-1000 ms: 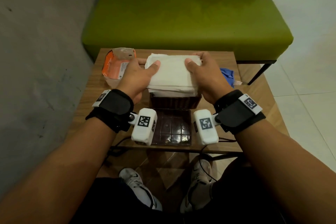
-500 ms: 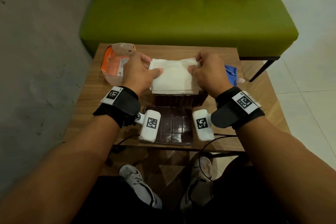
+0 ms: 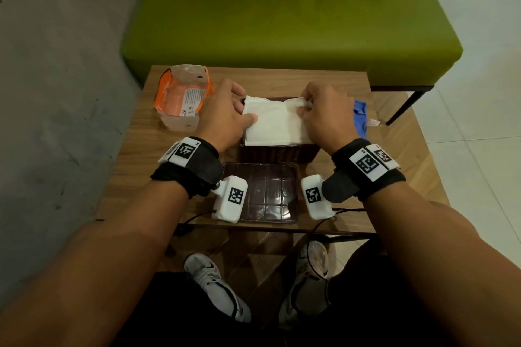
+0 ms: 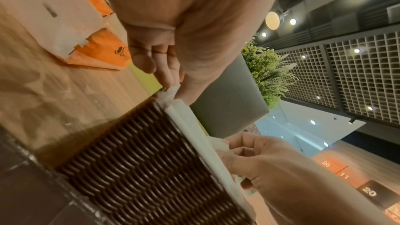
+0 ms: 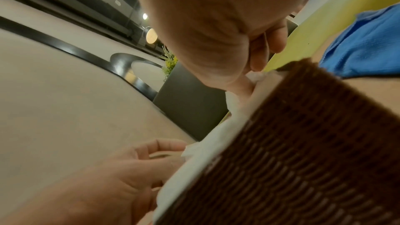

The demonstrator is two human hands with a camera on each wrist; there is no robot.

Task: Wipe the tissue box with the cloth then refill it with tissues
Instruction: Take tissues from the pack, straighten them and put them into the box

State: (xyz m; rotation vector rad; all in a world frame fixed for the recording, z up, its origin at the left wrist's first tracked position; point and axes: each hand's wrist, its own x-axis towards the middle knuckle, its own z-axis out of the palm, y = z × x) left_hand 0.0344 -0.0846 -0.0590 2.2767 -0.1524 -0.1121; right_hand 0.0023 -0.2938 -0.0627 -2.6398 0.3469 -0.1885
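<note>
A dark brown woven tissue box [image 3: 277, 152] [image 4: 151, 168] [image 5: 303, 143] stands in the middle of the small wooden table [image 3: 135, 155]. A white stack of tissues [image 3: 272, 122] [image 4: 194, 126] [image 5: 216, 136] sits in its open top, rising a little above the rim. My left hand [image 3: 225, 113] [image 4: 171, 76] pinches the stack's left far corner. My right hand [image 3: 318, 113] [image 5: 249, 74] pinches its right far corner. A blue cloth [image 3: 359, 118] [image 5: 368, 47] lies on the table just right of the box, partly hidden behind my right hand.
The box's dark lid [image 3: 260, 196] lies flat near the table's front edge. An opened orange and clear tissue wrapper [image 3: 181, 97] [image 4: 65, 23] lies at the back left. A green bench [image 3: 282, 17] stands behind the table. My shoes [image 3: 214, 284] show below.
The tissue stack has sunk lower into the box. Both hands shifted from gripping its sides to pinching its far corners.
</note>
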